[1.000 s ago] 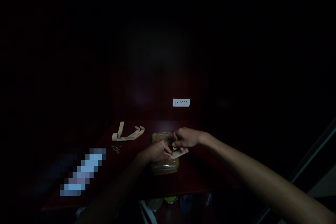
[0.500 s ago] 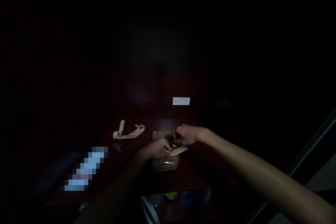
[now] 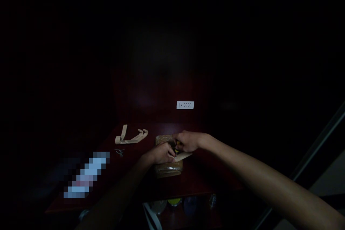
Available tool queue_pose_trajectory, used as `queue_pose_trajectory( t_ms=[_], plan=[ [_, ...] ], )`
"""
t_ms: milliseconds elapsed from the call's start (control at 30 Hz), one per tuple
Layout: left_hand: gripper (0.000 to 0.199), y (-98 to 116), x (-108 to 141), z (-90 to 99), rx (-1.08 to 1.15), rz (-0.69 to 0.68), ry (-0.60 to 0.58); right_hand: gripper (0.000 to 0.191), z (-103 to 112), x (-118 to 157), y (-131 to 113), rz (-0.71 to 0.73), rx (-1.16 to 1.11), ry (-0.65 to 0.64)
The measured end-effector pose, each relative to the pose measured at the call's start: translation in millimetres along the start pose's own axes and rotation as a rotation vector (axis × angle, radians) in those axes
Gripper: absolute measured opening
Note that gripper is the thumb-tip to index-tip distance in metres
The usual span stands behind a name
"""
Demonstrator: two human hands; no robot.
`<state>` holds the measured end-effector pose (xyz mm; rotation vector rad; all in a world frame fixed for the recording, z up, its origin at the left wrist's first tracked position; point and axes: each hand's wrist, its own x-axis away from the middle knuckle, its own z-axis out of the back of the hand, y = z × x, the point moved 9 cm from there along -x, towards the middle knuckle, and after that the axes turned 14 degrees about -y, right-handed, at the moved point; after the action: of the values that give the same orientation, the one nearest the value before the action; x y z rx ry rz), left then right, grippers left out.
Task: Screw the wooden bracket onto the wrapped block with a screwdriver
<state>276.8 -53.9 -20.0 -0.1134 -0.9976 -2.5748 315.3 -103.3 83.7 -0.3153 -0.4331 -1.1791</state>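
A brown block in clear wrapping (image 3: 169,169) lies on the dark red table (image 3: 151,190). Across it rests a flat, pale wooden piece (image 3: 184,156). My left hand (image 3: 163,152) pinches this piece at its left end. Closed around a yellow and black screwdriver (image 3: 177,148), my right hand (image 3: 188,141) is just above and right of the left fingers. The tool points down at the wooden piece, and its tip is too small to make out.
Pale curved wooden parts (image 3: 132,139) and several small screws (image 3: 120,152) lie to the left. Nearer is a pixelated bluish object (image 3: 87,176). A white socket (image 3: 185,105) is on the back wall. Jars (image 3: 174,202) stand below the tabletop.
My right hand has shifted slightly left and turned around the screwdriver, hiding more of its yellow part. My left hand stays on the wooden piece. The whole view has moved a little.
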Motion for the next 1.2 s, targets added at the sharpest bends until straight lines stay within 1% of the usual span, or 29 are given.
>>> queue_pose_trajectory(
  t_ms=[67, 167, 267, 333, 433, 567, 633, 700, 767, 833, 900, 1000, 1067, 1200],
  plan=[
    [0.027, 1, 0, -0.5, -0.028, -0.018, 0.0, 0.028, 0, -3, 4, -0.019, 0.017, 0.003],
    [0.028, 1, 0, -1.7, -0.014, -0.025, -0.008, 0.037, -3, -7, 12, -0.028, 0.016, -0.008],
    [0.032, 0, 1, -0.6, 0.003, -0.019, 0.004, 0.037, -2, -6, 17, -0.004, 0.009, 0.061],
    [0.032, -1, 1, 0.1, -0.004, -0.019, 0.011, 0.035, -3, -5, 20, 0.009, -0.068, 0.078],
    [0.033, -3, 1, -0.2, -0.003, -0.001, 0.009, 0.037, -5, -3, 21, 0.044, -0.163, 0.06],
    [0.035, -7, 1, -1.2, 0.011, 0.03, 0.006, 0.023, -8, -2, 25, 0.038, -0.202, -0.011],
    [0.037, -8, 1, -1.0, 0.024, 0.035, 0.01, 0.025, -12, -2, 28, 0.014, -0.229, -0.059],
    [0.035, -6, 1, -1.1, 0.037, 0.017, 0.005, 0.029, -11, -1, 31, -0.01, -0.185, -0.041],
    [0.032, -3, 1, -0.6, 0.041, -0.007, 0.004, 0.033, -8, 1, 30, -0.036, -0.093, 0.004],
    [0.031, -2, 1, 0.2, 0.042, -0.014, 0.005, 0.036, -8, 2, 29, -0.073, -0.028, 0.017],
    [0.033, -3, 1, 0.5, 0.039, 0.0, 0.004, 0.032, -8, 3, 25, -0.081, -0.029, 0.016],
    [0.034, -3, 2, 2.1, 0.024, 0.016, 0.016, 0.03, -5, 3, 12, 0.005, -0.078, 0.034],
    [0.034, -2, 3, 3.6, 0.013, 0.031, 0.029, 0.03, -5, 1, 6, 0.042, -0.09, 0.02],
    [0.034, 0, 6, 5.6, 0.019, 0.081, 0.051, 0.027, -7, -2, 8, 0.01, -0.074, -0.023]
  ],
)
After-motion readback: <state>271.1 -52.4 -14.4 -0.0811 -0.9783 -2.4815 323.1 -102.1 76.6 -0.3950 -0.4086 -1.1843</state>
